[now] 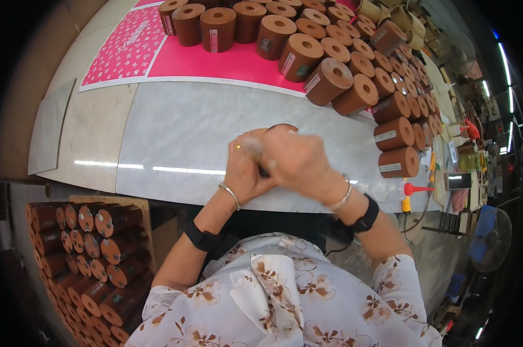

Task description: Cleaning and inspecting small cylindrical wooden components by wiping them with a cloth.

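Note:
Over the near edge of the table, my left hand (244,166) is closed round the side of a brown cylinder (285,126). Only a strip of its far rim and a dark bit between my hands show; the rest is hidden. My right hand (299,155) is bent into a fist over the cylinder, slightly blurred, its fingertips out of sight. Whatever it may grip cannot be made out. Beyond my hands, several brown cylinders with round holes in their tops (301,53) stand in close rows, some bearing a pale label strip down the side.
A pink patterned sheet (215,69) lies under the far cylinders on the grey tabletop (180,127). Near the right edge are a red-nozzled bottle (412,189) and a phone-like dark device (459,181). More brown cylinders (122,221) are stacked low at my left. A fan (490,238) stands far right.

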